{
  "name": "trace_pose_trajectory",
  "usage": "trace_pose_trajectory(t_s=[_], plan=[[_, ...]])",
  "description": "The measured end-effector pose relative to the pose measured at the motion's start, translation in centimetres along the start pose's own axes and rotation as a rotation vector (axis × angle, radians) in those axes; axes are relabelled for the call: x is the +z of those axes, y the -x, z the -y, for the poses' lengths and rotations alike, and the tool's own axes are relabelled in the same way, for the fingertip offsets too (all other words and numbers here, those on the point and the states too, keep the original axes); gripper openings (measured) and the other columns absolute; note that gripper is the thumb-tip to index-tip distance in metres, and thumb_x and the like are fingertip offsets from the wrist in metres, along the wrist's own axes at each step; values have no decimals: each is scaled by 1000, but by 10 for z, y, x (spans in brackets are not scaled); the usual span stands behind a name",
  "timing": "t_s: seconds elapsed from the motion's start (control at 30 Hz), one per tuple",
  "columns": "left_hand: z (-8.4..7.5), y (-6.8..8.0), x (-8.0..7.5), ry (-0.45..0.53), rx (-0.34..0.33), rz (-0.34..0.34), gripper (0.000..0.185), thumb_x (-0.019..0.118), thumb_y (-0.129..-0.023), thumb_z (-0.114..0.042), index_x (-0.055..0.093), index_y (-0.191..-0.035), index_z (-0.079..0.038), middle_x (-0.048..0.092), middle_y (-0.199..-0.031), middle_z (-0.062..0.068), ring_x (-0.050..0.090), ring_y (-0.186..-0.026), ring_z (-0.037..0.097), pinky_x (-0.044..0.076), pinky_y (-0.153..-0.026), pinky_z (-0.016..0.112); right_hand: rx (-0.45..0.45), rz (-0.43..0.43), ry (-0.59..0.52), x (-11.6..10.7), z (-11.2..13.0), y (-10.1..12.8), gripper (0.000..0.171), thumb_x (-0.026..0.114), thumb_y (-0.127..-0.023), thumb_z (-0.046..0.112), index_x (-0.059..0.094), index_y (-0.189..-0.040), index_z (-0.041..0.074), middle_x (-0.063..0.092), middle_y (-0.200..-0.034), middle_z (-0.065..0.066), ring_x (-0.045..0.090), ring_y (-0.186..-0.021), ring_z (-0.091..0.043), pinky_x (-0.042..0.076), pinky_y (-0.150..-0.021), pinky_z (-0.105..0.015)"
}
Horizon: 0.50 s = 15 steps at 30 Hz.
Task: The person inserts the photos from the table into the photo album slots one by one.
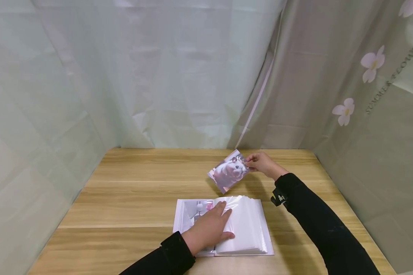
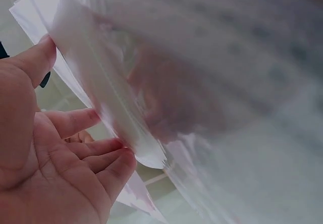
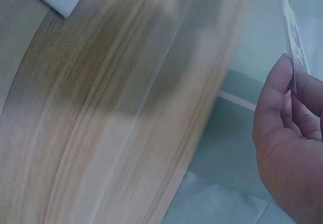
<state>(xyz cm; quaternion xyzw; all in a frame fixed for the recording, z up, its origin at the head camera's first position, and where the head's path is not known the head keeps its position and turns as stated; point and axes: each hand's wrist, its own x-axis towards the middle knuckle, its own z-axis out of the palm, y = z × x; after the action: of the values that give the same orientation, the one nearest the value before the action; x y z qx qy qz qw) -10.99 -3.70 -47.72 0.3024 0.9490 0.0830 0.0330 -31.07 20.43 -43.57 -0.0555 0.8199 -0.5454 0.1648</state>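
A photo album (image 1: 242,225) lies spread on the wooden table, its clear-sleeved pages stacked on the right side. My left hand (image 1: 211,225) rests across the album near its fold, fingers extended and spread over the pages. In the left wrist view, the fingertips of that hand (image 2: 75,143) touch a glossy plastic sleeve (image 2: 116,82). Past the album's far edge, my right hand (image 1: 263,164) pinches a photo card (image 1: 228,172) by its right corner. The card shows a white furry animal and is held tilted. Thumb and fingers of the right hand (image 3: 290,123) grip it edge-on in the right wrist view.
A picture (image 1: 200,208) sits in the sleeve on the album's left side, partly covered by the left hand. Pale curtains (image 1: 192,76) with printed flowers surround the wooden table (image 1: 130,191) at the back and sides.
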Motion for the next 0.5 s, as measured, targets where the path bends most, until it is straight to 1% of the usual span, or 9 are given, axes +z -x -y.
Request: trace_pose_trajectory(t_s=[0.2, 0.4, 0.5], plan=[[-2, 0, -2, -6, 5, -7, 75, 66, -90, -56, 52, -145, -6, 42, -152, 20, 41, -142, 31, 43, -109, 38, -13, 2, 14, -5, -6, 0, 17, 60, -97, -3, 59, -112, -12, 61, -94, -10, 63, -80, -14, 59, -84, -38], [-2, 0, -3, 2, -12, 2, 75, 66, -90, -56, 52, -145, -7, 41, -153, 19, 40, -142, 30, 42, -110, 39, 2, -7, 1, -10, -11, 1, 21, 59, -97, -5, 59, -115, -14, 61, -95, -9, 62, -79, -13, 57, -87, -41], [-2, -1, -2, 4, -18, 5, 75, 66, -90, -56, 51, -146, -7, 41, -154, 19, 39, -143, 30, 42, -110, 39, 7, -2, 9, -12, -11, 2, 21, 60, -97, -3, 59, -116, -14, 61, -95, -9, 62, -79, -13, 56, -91, -45]])
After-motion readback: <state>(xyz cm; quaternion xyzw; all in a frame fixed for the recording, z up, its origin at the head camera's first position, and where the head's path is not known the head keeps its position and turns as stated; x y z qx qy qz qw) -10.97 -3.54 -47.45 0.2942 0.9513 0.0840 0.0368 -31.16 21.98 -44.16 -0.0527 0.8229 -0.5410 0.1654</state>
